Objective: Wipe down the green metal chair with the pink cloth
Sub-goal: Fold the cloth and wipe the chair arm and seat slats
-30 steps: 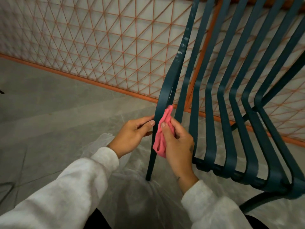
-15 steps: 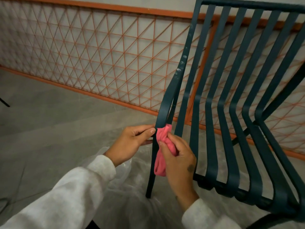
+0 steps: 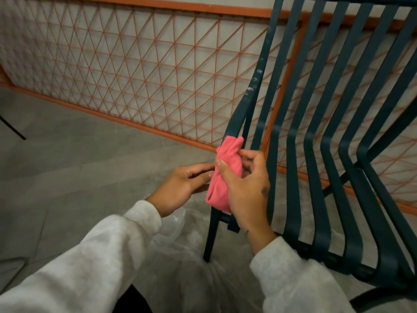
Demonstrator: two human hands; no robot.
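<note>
The dark green metal chair (image 3: pixel 316 136) fills the right side, its long slats running from the top edge down to the seat front at the lower right. My right hand (image 3: pixel 246 188) grips the bunched pink cloth (image 3: pixel 223 177) and holds it wrapped around the chair's leftmost bar, just below where that bar bends. My left hand (image 3: pixel 182 188) is to the left of the cloth, fingers curled toward the same bar; the cloth hides whether its fingertips touch the bar. White specks mark the bar higher up.
An orange wire-mesh fence (image 3: pixel 140 71) runs along the back behind the chair. Clear plastic sheeting (image 3: pixel 180 251) lies on the grey tiled floor (image 3: pixel 67 159) under the chair leg. A thin black leg (image 3: pixel 13 129) pokes in at the far left.
The pink cloth and my right hand have slid up the leftmost bar toward its bend. The view has tilted up, showing the top of the chair back.
</note>
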